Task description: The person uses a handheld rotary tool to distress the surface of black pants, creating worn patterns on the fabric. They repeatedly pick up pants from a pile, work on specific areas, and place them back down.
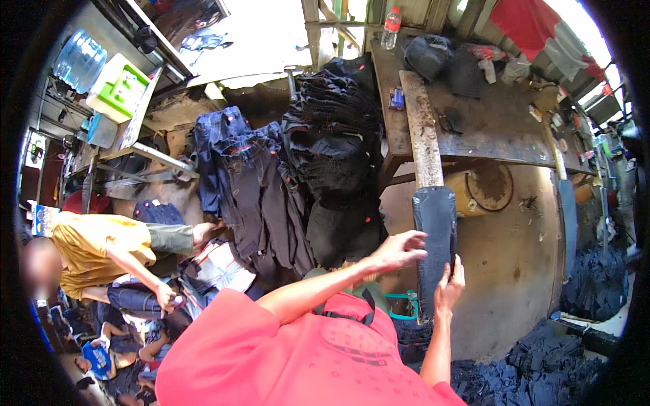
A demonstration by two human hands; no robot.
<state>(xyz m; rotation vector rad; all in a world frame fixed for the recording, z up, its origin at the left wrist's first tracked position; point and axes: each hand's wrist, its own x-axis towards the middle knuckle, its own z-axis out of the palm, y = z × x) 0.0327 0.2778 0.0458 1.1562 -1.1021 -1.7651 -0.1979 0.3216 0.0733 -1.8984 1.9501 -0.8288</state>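
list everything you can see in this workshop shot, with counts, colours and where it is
dark-covered board: 1, blue-black, between the hands
pale plank: 1, worn whitish, along the table
table: 1, brown, upper right
bottle: 1, clear, red cap, on the table
second board: 1, blue-grey, right
garment pile: 1, black, upper centre
water jug: 1, bluish, upper left
box: 1, green and white, beside the jug
hanging cloth: 1, red and white, upper right
scrap heap: 1, dark, lower right
co-worker: 1, yellow shirt, left
small clutter: uncountable
left hand: 1, bare, board's left edge
right hand: 1, bare, board's right edge
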